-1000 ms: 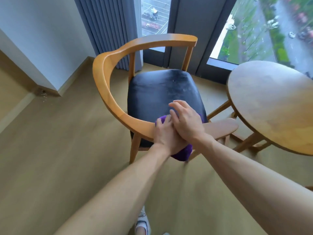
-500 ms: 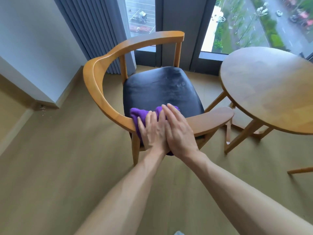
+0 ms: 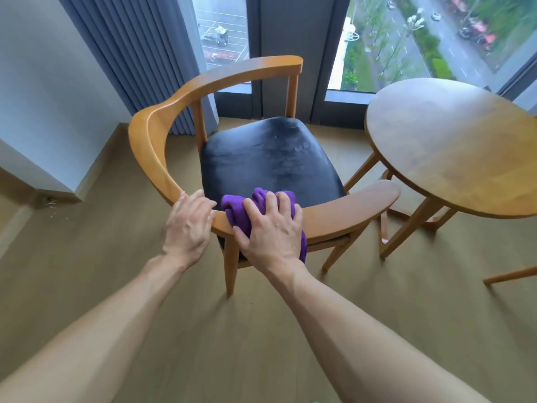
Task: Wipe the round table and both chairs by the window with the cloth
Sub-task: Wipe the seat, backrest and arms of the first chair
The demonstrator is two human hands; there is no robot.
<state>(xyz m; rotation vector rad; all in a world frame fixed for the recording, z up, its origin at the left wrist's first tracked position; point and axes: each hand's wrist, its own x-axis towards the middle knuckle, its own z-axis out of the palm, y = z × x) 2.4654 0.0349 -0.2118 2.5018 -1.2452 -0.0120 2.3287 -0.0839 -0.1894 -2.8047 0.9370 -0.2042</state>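
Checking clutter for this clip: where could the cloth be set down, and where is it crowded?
Free: the whole round table top, and the black seat beyond the cloth. Crowded: the near chair rail, where the left hand grips wood and the right hand holds the cloth.

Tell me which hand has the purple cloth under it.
The right hand grips the purple cloth against the chair rail. The left hand grips bare wood beside it.
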